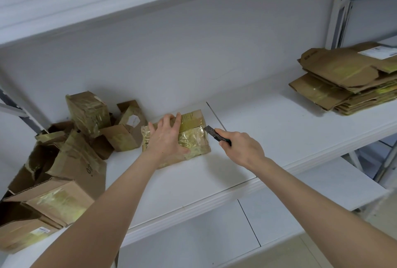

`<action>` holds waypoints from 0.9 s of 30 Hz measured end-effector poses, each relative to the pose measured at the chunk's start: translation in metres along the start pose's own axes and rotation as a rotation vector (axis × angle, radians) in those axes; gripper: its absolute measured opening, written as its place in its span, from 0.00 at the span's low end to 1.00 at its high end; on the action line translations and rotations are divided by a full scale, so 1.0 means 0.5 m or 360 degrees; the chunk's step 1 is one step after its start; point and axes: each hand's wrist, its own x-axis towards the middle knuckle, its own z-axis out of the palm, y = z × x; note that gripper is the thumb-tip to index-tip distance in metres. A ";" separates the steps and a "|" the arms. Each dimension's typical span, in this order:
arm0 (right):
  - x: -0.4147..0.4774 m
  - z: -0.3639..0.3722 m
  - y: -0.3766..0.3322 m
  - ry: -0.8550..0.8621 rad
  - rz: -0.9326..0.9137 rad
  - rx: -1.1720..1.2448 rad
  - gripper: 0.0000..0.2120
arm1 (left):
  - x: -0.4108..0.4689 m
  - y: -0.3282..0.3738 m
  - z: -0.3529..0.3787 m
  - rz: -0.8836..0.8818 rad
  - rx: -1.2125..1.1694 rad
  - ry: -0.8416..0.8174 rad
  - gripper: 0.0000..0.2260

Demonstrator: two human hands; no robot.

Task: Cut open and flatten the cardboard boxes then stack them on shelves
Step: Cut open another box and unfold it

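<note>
Nearest, at the left end of the white shelf (279, 130), a heap of boxes (64, 160) is seen, some sealed with yellowish tape and some with flaps loose, none flattened; this is judged to be the work left. Just beyond it, at mid-shelf, the taped box (194, 141) being worked on is laid on the shelf board and pressed down by the left grip (166, 139), whose fingers are spread over its top with nothing enclosed. The right grip (242, 148) is wrapped tightly round the dark handle of a utility knife (214, 134), whose blade tip is set at the box's right edge, against the tape; whether the tape has been pierced cannot be told. The box is intact in shape, so cutting is judged to be only starting on it. Farther off, at the right end of the same shelf, a stack of flattened cardboard (343, 83) is laid well apart from both grips, and that share is taken as done. The stack is cut off by the frame's right edge, so its sheets cannot be counted. Part of the box is hidden under the left grip, the heap's back is masked by overlapping boxes, and the label print is too small to be read.
</note>
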 end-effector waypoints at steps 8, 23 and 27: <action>0.029 -0.029 -0.005 0.0122 0.0203 0.0291 0.18 | 0.002 -0.002 0.002 0.0007 -0.0023 0.0011 0.55; 0.056 -0.012 -0.034 0.0069 0.0108 0.0370 0.18 | -0.007 0.001 0.004 0.0013 -0.0006 0.0026 0.55; 0.044 0.000 -0.032 0.0088 0.0069 0.0307 0.18 | -0.010 0.003 0.003 0.0020 0.0020 0.0035 0.54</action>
